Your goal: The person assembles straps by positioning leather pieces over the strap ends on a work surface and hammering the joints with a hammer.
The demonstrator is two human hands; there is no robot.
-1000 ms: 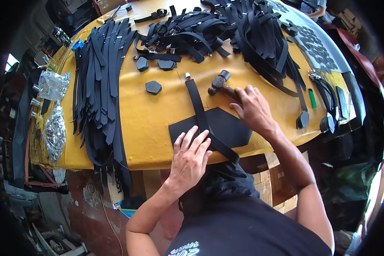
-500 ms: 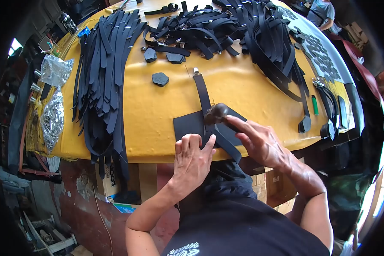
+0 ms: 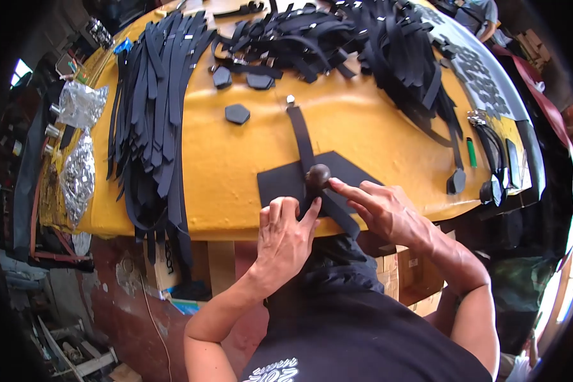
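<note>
A black elastic strap point(image 3: 301, 135) with a metal clip point(image 3: 291, 100) at its far end runs towards me over a flat black pad point(image 3: 279, 184). My left hand point(image 3: 285, 232) is closed on the strap's near part, fingers curled and thumb pointing forward; the exact pinch is hidden. My right hand point(image 3: 388, 210) is wrapped round a hammer, its handle mostly hidden. The rounded dark hammer head point(image 3: 319, 174) is over the strap, just beyond my left thumb. Whether it touches the strap I cannot tell. Another strap end point(image 3: 341, 216) slants towards the table's near edge.
Black straps point(image 3: 156, 114) hang over the yellow table point(image 3: 229, 172) on the left; more straps point(image 3: 299, 41) are heaped behind. Dark five-sided pieces point(image 3: 237, 114) lie nearby. Bags of metal clips point(image 3: 79, 181) sit left, a green lighter point(image 3: 471, 153) right. A person point(image 3: 481, 16) is far right.
The hammer head has come down and slightly nearer to me, and my right hand has shifted a little with it. My left hand keeps its hold, nearly unmoved.
</note>
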